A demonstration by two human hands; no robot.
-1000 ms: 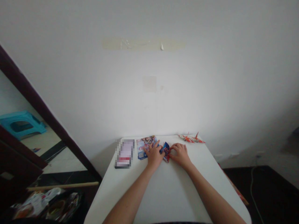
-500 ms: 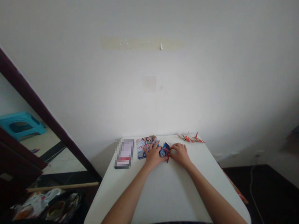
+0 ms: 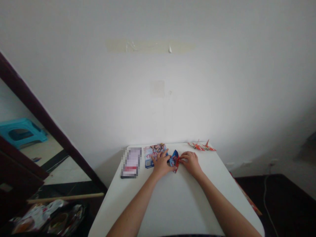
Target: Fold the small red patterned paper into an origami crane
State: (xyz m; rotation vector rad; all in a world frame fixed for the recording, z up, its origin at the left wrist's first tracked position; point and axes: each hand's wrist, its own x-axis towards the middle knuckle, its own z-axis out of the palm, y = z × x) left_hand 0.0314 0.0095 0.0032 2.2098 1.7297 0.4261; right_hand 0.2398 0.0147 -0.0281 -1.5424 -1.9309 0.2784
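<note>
1. The small piece of folded paper, printed blue and red (image 3: 174, 161), sits on the white, round-cornered desk (image 3: 182, 204), just right of the flat, colourfully printed paper leaflets (image 3: 152, 154).
2. The right hand (image 3: 190, 162) is right of the leaflets, beyond the folded paper; its fingers appear pinched together on the paper's red edge.
3. The left hand (image 3: 162, 164) lies over the right part of the leaflets, fingers spread, with the thumb beside the near part of the folded paper; whether they grasp it, I cannot tell.
4. Judging by its shape, the paper is part-folded: creases are made and blue flaps stand up, so pressing and shaping seem left to do.
5. Well right of the leaflets, level with their far end, two red-and-white folded paper birds (image 3: 202, 147) look finished.
6. The leaflets themselves lie flat, seemingly unfolded.
7. Left of them is a dark-edged, phone-like slab (image 3: 132, 163), its screen blurred.
</note>
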